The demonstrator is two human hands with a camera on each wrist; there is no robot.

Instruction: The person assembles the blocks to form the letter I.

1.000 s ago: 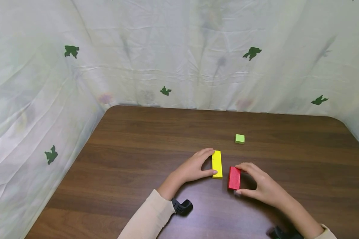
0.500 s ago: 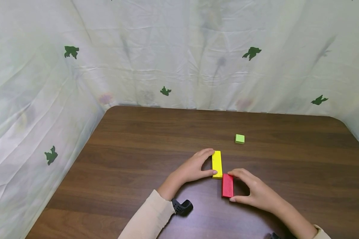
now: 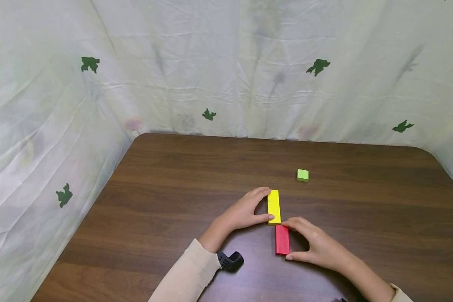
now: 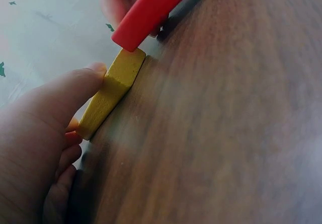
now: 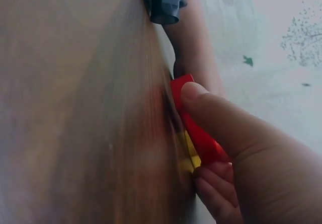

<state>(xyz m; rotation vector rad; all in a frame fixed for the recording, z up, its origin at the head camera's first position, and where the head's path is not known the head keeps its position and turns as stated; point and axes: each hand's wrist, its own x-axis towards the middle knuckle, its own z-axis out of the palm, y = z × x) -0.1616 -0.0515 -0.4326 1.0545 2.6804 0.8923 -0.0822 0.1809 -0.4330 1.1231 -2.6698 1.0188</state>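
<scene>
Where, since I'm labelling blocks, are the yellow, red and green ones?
Yellow block (image 3: pixel 274 204): head view, middle of its top face.
Red block (image 3: pixel 282 240): head view, middle of its top face.
Green block (image 3: pixel 303 175): head view, on its top face.

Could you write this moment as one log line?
left hand: holds yellow block | right hand: holds red block | green block: untouched, farther back

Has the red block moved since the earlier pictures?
Yes. In the head view, judged against the green block, the red block has moved leftward and down the picture, away from it.
</scene>
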